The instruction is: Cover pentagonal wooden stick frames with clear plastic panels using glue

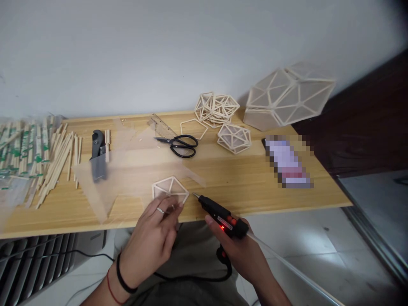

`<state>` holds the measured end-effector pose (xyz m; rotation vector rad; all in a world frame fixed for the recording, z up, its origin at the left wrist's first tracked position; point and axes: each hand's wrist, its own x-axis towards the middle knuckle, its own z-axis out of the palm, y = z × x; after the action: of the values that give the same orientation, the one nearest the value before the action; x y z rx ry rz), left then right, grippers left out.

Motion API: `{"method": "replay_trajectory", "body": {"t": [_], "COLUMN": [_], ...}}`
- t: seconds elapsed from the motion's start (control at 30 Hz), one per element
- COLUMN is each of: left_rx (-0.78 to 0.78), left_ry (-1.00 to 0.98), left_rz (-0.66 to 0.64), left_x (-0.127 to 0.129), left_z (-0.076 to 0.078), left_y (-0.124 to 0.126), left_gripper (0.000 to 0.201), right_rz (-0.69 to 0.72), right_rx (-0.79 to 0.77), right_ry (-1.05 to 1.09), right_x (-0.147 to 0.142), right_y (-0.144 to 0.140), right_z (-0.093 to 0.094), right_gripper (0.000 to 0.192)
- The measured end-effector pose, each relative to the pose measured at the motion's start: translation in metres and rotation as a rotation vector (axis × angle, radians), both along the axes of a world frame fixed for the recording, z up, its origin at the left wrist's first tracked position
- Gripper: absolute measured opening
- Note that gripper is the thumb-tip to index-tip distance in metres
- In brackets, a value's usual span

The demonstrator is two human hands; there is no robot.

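Left hand (153, 238) pinches the stick pentagon (170, 190) at the table (242, 187) edge while right hand (245, 250) grips the glue gun (219, 214).

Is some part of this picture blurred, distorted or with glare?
Head view: the phone is pixelated; the edges bend and darken at the right corners; the sticks far left are smeared; the glue gun lamp glows red; light is soft, with faint shadows.

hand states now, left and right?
Left hand: fingers pinching the stick pentagon frame at the table edge.
Right hand: closed on the glue gun.
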<state>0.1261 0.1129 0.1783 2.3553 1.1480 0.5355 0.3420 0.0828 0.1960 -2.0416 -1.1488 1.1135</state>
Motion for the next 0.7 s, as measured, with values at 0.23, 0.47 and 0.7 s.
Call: {"method": "replay_trajectory", "body": {"t": [0.23,0.47,0.7], "left_rx": [0.042,0.092,0.123], "left_ry": [-0.006,-0.051,0.245], "left_rz": [0.028,0.184,0.312], "left_x": [-0.004,-0.007,0.014], "left_z": [0.003,0.015,0.009], "left_y": [-0.01,-0.003,0.024], "left_gripper": [0.043,0.039,0.074], "right_rz": [0.014,-0.064,-0.06], "right_rx": [-0.028,-0.017,0.046], "right_ry": [-0.008,-0.095,0.012], "right_x": [0.0,0.005,0.009], "right_y": [0.0,-0.011,-0.016], "right_z": [0.0,-0.019,-0.037], "right_gripper": [0.04,0.046,0.051]}}
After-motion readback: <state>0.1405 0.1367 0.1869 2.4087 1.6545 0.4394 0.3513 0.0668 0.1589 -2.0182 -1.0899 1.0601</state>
